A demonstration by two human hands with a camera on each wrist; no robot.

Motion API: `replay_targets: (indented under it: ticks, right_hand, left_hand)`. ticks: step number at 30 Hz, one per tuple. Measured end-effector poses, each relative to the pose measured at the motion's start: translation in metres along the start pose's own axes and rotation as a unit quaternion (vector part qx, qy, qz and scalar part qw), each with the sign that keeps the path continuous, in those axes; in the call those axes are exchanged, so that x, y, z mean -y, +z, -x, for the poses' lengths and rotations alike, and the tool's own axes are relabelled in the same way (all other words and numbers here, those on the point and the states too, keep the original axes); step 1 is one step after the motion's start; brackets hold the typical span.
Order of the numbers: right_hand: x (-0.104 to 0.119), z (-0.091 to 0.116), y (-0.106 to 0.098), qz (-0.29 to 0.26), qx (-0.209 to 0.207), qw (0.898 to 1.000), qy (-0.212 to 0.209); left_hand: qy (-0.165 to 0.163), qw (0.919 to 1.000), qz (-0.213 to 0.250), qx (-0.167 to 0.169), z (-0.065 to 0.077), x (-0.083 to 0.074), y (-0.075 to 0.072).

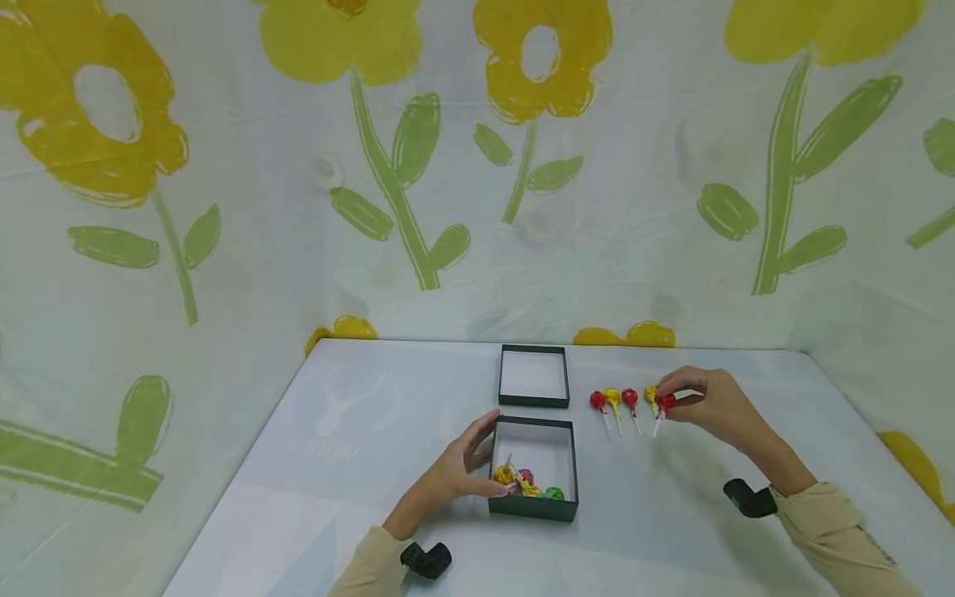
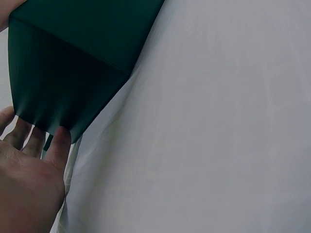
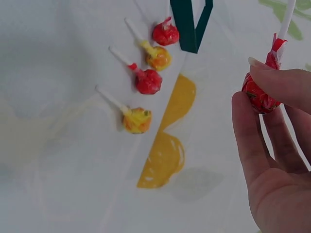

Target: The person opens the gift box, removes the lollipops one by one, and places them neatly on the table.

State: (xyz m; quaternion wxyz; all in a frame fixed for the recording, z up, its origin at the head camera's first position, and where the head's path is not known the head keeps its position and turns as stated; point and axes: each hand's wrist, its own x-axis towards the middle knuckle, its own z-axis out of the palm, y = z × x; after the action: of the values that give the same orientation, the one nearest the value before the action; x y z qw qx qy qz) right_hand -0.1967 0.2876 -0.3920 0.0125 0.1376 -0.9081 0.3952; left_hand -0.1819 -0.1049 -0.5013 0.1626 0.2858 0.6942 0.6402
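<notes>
My right hand [image 1: 709, 402] pinches a red-wrapped lollipop [image 3: 262, 94] by its candy head between thumb and fingers, its white stick pointing away from the palm. Beside it, a row of lollipops lies on the table: a yellow one [image 3: 137, 120], a red one [image 3: 148, 81], another yellow one [image 3: 158, 58] and another red one [image 3: 165, 34]. My left hand [image 1: 455, 468] grips the left side of an open dark green box [image 1: 533, 507], thumb at the near corner, fingers along the wall. Inside are yellow lollipops [image 1: 504, 473], a pink one [image 1: 526, 476] and a green one [image 1: 554, 492].
Behind the box lies a dark green box lid [image 1: 534, 401] with a white inside, its hollow side up. The white table [image 1: 358, 464] meets a flower-printed cloth wall [image 1: 627, 249] at its back edge.
</notes>
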Motion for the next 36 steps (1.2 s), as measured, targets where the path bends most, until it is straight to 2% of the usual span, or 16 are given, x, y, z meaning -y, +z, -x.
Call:
replay_targets:
  ticks: [6,13,16,20,23,27,30,36]
  right_hand:
    - [-0.003,0.003,-0.007,0.02,-0.001,1.0,-0.01]
    - [-0.01,0.0,-0.012,0.042,-0.002,0.999,-0.024]
    - [-0.013,-0.002,-0.013,0.046,0.0,0.999,-0.024]
    - [-0.017,-0.005,-0.017,0.059,0.007,0.998,-0.02]
    - [-0.02,-0.008,-0.02,0.065,0.011,0.998,-0.011]
    - [-0.023,-0.01,-0.022,0.074,0.017,0.997,-0.004]
    - [-0.026,-0.013,-0.023,0.074,0.02,0.997,-0.01]
    - [-0.039,-0.02,-0.023,0.091,0.029,0.995,-0.011]
  left_hand:
    - [-0.005,1.0,-0.002,0.003,0.0,-0.002,0.003]
    - [-0.006,0.9999,0.008,0.006,0.007,-0.026,0.007]
    - [-0.003,1.0,0.007,0.003,0.009,-0.031,0.007]
    - [0.004,0.9999,0.012,0.001,0.008,-0.032,0.006]
    - [0.0,0.9999,0.011,0.001,0.005,-0.027,0.005]
    - [-0.013,0.9999,0.0,0.0,0.005,-0.028,0.006]
    - [-0.013,0.9999,-0.001,0.001,0.006,-0.033,0.007]
    - [-0.009,1.0,0.002,-0.001,0.006,-0.032,0.006]
